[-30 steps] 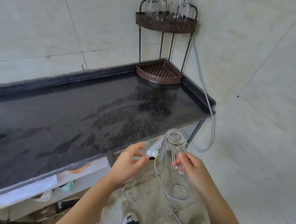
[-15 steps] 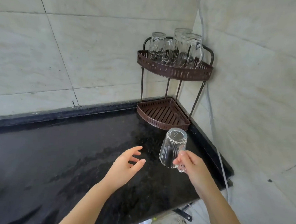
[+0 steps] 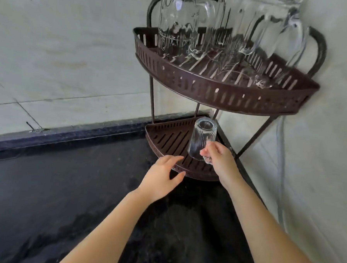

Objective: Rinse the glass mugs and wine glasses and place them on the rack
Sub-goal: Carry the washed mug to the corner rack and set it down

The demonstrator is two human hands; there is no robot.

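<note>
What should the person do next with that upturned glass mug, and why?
Probably lower the glass mug onto the bottom shelf. The right hand holds it upside down just above that shelf, which has bare slats, while the top shelf already carries several mugs. The left hand is open nearby.

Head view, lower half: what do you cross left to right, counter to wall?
Wet black stone countertop → open left hand → clear ribbed glass mug held upside down → right hand gripping its handle → grey hose down the tiled wall.
</note>
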